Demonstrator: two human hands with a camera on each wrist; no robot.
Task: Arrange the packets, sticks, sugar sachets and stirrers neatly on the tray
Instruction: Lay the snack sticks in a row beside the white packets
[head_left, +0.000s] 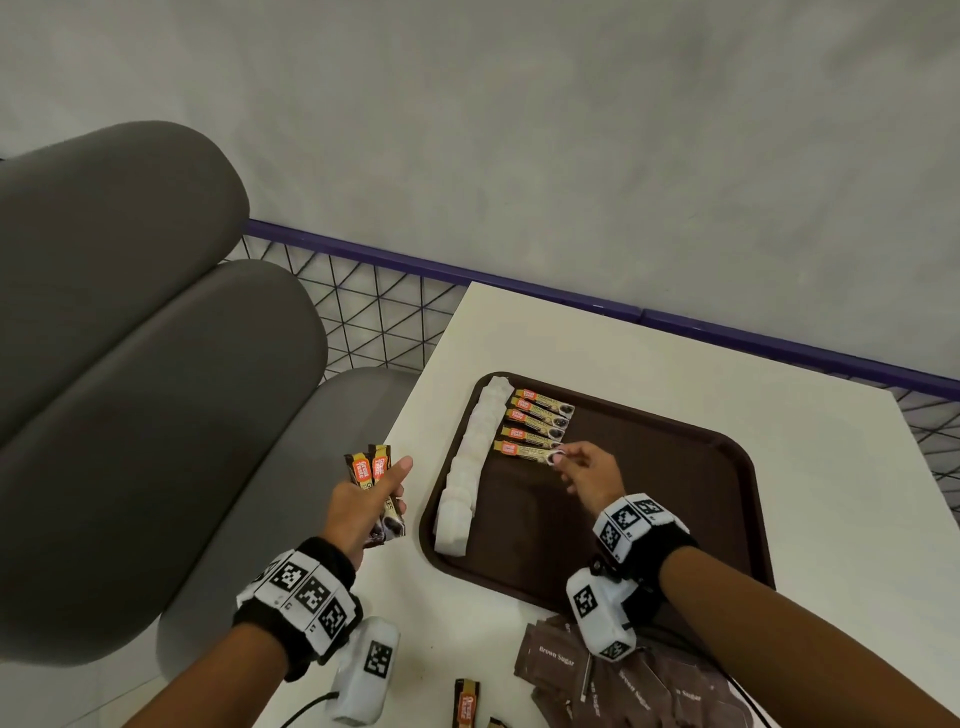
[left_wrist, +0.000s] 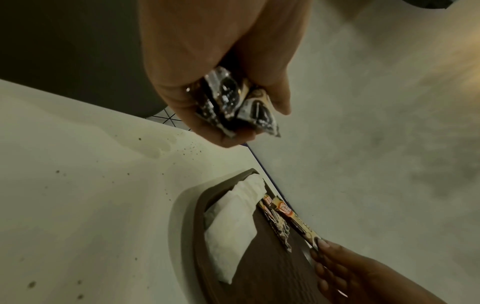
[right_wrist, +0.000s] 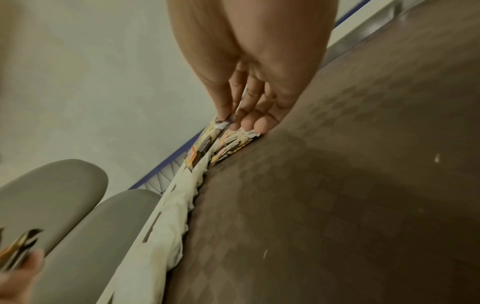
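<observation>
A brown tray (head_left: 675, 467) lies on the white table. Along its left side runs a column of white sachets (head_left: 467, 467) (left_wrist: 228, 230) (right_wrist: 171, 222). Beside them, several gold-and-black coffee sticks (head_left: 540, 415) lie in a row. My right hand (head_left: 576, 470) (right_wrist: 233, 119) pinches the right end of the nearest stick (head_left: 522, 450) (left_wrist: 298, 222) (right_wrist: 205, 142), held low over the tray. My left hand (head_left: 363, 499) (left_wrist: 221, 98) hovers left of the tray and grips a bunch of coffee sticks (head_left: 375, 478) (left_wrist: 233, 107) upright.
Brown sugar sachets (head_left: 623, 680) lie heaped at the table's near edge, with a loose coffee stick (head_left: 466, 701) to their left. Grey seat cushions (head_left: 130, 364) stand left of the table. A purple-railed wire fence (head_left: 374, 306) runs behind it.
</observation>
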